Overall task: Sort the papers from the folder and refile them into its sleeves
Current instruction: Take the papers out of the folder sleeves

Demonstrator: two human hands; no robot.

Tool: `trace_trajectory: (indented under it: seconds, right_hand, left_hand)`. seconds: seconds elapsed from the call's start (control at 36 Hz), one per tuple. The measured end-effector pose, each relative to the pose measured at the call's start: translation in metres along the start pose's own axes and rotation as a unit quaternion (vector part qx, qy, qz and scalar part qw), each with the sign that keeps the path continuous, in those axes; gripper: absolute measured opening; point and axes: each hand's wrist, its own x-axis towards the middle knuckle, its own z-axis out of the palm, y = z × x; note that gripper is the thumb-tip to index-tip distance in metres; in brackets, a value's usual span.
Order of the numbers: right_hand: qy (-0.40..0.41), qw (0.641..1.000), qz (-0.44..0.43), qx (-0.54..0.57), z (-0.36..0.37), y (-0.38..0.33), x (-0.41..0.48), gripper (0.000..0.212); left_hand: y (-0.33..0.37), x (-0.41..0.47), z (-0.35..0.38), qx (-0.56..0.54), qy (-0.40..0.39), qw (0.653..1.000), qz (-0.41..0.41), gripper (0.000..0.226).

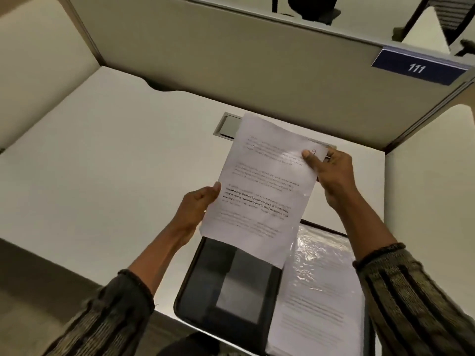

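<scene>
Now you hold sheet above open folder: left hand pinches lower edge, right hand pinches upper corner, likely to read before sorting.

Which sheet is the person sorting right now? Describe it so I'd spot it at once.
On the white desk lies an open black folder at the near edge. Above it the left hand and right hand pinch one printed sheet in the air. Unlike the pages under the folder's shiny plastic sleeve, it is bare, tilted, with bold lines.

Office cubicle, partition walls, numbered placard
</scene>
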Motion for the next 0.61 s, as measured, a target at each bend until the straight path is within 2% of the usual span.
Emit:
trace_trajectory:
  seconds: [0.11, 0.19, 0.22, 0.36, 0.44, 0.61]
  right_hand:
    - [0.003, 0.998, 0.056, 0.017, 0.038, 0.030, 0.000, 0.028]
    - [0.006, 0.991, 0.123, 0.044, 0.063, 0.055, -0.005, 0.058]
    - [0.002, 0.989, 0.142, 0.046, 0.072, 0.063, -0.008, 0.059]
    - [-0.058, 0.977, 0.204, 0.011, 0.116, 0.096, -0.037, 0.033]
    - [-0.101, 0.969, 0.222, -0.035, 0.143, 0.118, -0.051, 0.028]
    - [-0.122, 0.961, 0.224, -0.108, 0.193, 0.156, -0.072, 0.026]
  left_hand:
    - [-0.010, -0.001, -0.019, 0.064, 0.019, 0.997, 0.032, 0.027]
    - [-0.027, 0.004, -0.039, 0.079, 0.048, 0.995, 0.030, 0.022]
    - [-0.032, 0.006, -0.047, 0.079, 0.055, 0.995, 0.025, 0.022]
    - [-0.056, 0.014, -0.089, 0.091, 0.075, 0.993, -0.010, 0.020]
    - [-0.070, 0.018, -0.111, 0.106, 0.075, 0.991, -0.030, 0.021]
    - [-0.094, 0.028, -0.152, 0.185, 0.087, 0.977, -0.056, 0.023]
